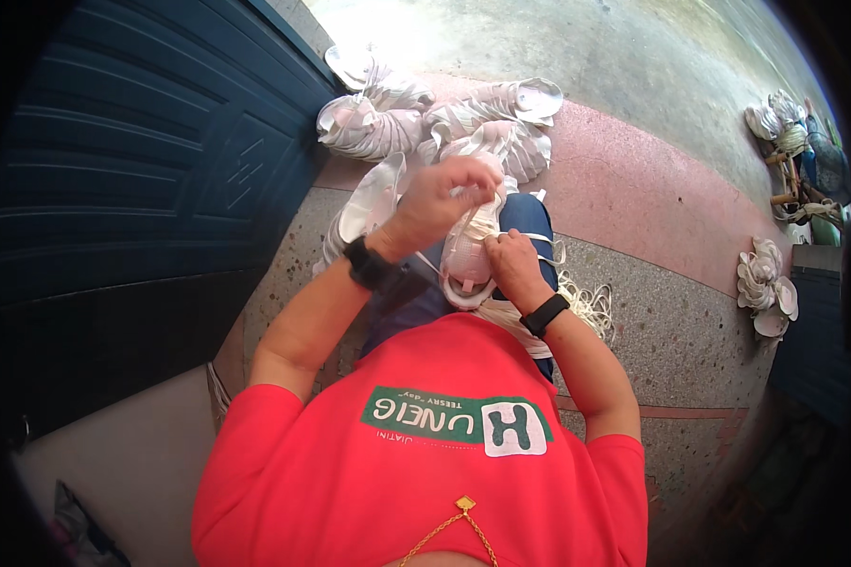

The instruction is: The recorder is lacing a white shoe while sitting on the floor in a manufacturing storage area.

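Note:
A white and pale pink shoe upper (467,262) rests on my lap, its rounded end toward me. White shoelace shows along its middle. My left hand (444,197) is raised over the far part of the upper, its thumb and fingers pinched together, apparently on the lace. Beside the upper's right edge, my right hand (515,268) presses with bent fingers near the lacing; its fingertips are partly hidden, so what they grip cannot be made out. A strand of lace runs over my right thigh, past this hand.
Several nested stacks of white shoe uppers (373,129) lie on the floor ahead. Loose white laces (591,310) hang by my right leg. At far right are more uppers (764,283) and a cluttered rack (794,180). A dark blue door (151,142) stands close on the left.

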A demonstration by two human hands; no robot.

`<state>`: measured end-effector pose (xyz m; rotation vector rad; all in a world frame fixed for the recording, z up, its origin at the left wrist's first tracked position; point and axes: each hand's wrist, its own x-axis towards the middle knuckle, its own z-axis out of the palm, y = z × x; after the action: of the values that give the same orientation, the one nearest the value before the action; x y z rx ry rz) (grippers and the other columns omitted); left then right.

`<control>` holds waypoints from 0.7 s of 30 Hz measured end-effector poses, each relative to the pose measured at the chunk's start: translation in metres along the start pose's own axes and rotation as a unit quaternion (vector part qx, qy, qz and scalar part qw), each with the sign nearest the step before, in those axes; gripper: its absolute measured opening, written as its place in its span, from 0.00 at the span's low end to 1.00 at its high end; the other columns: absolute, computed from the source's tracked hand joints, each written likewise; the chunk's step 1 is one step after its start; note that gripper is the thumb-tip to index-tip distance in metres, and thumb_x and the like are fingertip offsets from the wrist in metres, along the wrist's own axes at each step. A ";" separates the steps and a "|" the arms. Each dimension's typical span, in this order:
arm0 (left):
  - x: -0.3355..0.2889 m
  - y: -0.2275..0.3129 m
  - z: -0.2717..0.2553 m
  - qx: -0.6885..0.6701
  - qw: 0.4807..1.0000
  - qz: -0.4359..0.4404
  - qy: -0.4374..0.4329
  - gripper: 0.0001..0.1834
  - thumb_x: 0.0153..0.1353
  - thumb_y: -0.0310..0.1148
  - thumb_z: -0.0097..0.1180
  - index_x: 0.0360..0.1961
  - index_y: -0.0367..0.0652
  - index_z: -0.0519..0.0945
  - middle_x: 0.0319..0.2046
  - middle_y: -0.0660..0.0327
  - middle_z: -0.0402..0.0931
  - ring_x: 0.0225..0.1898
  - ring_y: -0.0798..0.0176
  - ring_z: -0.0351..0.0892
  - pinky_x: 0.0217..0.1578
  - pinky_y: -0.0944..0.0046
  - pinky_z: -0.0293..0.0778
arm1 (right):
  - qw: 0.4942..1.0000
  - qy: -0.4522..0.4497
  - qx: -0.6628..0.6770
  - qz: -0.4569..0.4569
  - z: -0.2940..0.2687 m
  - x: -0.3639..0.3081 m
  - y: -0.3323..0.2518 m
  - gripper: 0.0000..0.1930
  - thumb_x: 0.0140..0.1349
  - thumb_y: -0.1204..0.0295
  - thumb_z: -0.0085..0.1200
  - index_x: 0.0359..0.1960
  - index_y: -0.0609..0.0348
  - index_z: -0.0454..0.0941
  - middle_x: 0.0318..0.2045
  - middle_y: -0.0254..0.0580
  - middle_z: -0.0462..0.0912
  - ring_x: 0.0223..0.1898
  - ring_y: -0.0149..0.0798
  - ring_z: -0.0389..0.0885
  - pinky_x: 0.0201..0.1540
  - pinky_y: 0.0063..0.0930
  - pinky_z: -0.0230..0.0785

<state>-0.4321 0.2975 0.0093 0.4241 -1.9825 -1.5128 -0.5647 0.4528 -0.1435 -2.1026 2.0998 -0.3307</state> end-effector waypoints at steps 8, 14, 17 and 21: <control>-0.058 -0.094 0.016 0.243 0.964 -0.087 -0.069 0.07 0.66 0.31 0.60 0.39 0.37 0.83 0.30 0.48 0.82 0.35 0.51 0.85 0.37 0.52 0.78 | 0.995 0.092 0.036 -0.024 -0.015 0.001 0.004 0.03 0.55 0.74 0.56 0.31 0.51 0.81 0.36 0.40 0.80 0.40 0.45 0.77 0.41 0.41 0.67; -0.080 -0.099 0.033 0.407 0.902 -0.062 -0.129 0.04 0.58 0.26 0.57 0.28 0.38 0.81 0.32 0.48 0.79 0.40 0.44 0.80 0.38 0.48 0.78 | 0.903 0.324 0.280 0.035 -0.106 0.032 0.000 0.02 0.66 0.74 0.57 0.35 0.57 0.78 0.34 0.41 0.78 0.37 0.44 0.77 0.41 0.39 0.70; -0.084 -0.093 0.041 0.494 0.857 -0.025 -0.143 0.03 0.54 0.26 0.59 0.25 0.39 0.82 0.35 0.50 0.79 0.43 0.45 0.78 0.39 0.50 0.79 | 0.759 0.228 0.596 0.128 -0.146 0.036 -0.003 0.08 0.72 0.69 0.55 0.37 0.61 0.77 0.31 0.44 0.79 0.33 0.40 0.78 0.39 0.35 0.71; -0.077 -0.081 0.045 0.511 0.842 -0.068 -0.161 0.03 0.52 0.26 0.60 0.25 0.39 0.83 0.36 0.53 0.79 0.43 0.46 0.76 0.40 0.51 0.79 | 0.835 0.134 0.498 0.193 -0.078 0.025 0.010 0.11 0.76 0.66 0.52 0.40 0.62 0.74 0.29 0.31 0.75 0.32 0.28 0.72 0.36 0.26 0.69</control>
<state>-0.4094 0.3524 -0.0956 0.7714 -2.9846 -0.4503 -0.5948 0.4317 -0.0695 -1.0339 1.7571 -1.3535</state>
